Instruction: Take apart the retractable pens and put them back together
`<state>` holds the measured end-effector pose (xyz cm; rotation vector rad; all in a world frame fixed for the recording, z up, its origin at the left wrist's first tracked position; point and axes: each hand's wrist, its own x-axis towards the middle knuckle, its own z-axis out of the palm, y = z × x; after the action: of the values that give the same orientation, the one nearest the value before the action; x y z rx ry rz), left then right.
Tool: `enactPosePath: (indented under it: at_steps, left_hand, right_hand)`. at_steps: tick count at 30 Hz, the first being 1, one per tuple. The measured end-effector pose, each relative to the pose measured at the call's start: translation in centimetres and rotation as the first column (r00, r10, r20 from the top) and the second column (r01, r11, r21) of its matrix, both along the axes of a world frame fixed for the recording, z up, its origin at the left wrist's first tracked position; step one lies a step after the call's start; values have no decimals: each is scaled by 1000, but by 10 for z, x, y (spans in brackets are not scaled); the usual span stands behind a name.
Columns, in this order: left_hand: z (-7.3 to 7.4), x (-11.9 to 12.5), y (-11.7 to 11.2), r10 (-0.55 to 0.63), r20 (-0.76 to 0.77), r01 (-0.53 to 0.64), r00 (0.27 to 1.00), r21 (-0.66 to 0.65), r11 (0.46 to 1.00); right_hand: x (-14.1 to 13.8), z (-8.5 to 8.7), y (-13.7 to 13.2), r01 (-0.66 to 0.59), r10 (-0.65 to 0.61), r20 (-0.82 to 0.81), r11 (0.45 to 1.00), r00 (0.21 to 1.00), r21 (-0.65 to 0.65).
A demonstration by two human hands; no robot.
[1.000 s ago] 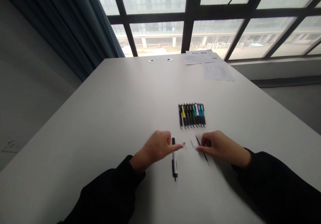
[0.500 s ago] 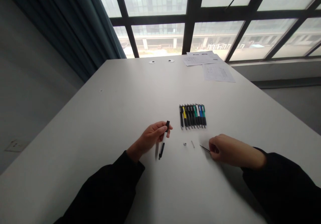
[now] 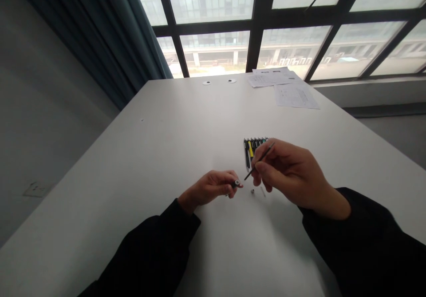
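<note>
Left hand: fingertips pinch a black pen barrel in the air, lower middle of the frame.
Right hand: thumb and fingers pinch a thin black refill, raised just right of it.
Desk: a metal tip and pale tube lie loose below the hands; beyond, a pen row, partly hidden.
Pen: apart, refill out, no piece back in.

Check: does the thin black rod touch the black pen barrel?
Apart. The head view shows a gap between the tip of the thin black rod and the black pen barrel.
</note>
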<state>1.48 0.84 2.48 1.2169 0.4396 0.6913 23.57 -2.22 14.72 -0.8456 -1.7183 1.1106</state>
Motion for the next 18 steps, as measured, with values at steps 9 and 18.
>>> enactPosePath:
  at_steps: [9,18]
  left_hand:
    - [-2,-4,7,-26,-38,25,999,-26,999]
    - [-6,-6,10,22,-53,-23,998,-24,999]
  right_hand:
    - [0,-13,8,-23,4,180,994,984,104]
    - [-2,-14,13,-161,91,385,975,919,153]
